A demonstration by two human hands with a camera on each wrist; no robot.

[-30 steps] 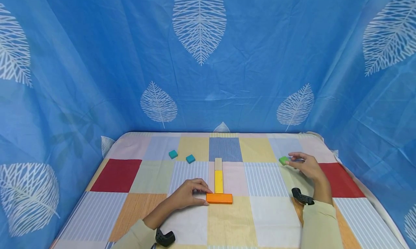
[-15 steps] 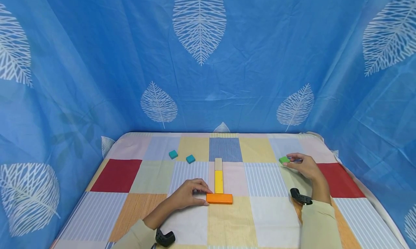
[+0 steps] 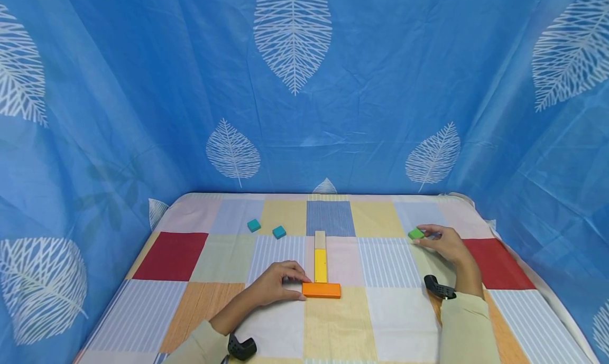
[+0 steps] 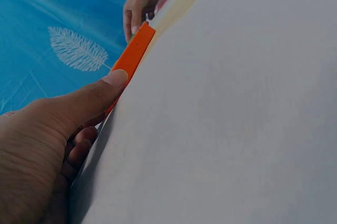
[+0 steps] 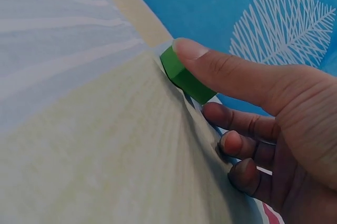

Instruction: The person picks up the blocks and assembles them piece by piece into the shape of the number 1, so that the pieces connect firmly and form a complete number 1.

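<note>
My left hand pinches the left end of an orange block, its thumb on the near side. The orange block lies crosswise against the near end of a yellow block. Beyond the yellow one, in line with it, is a beige block. At the right, my right hand grips a small green block at the table's surface. In the right wrist view the thumb presses on the green block, and the index finger is partly hidden behind it.
Two small teal blocks, a left one and a right one, lie at the back left. A patchwork cloth covers the table. A blue curtain with white leaf prints hangs behind and at both sides.
My right hand has shifted slightly left over the green block, its fingers closing in around it. The left hand and the orange block have stayed in place.
</note>
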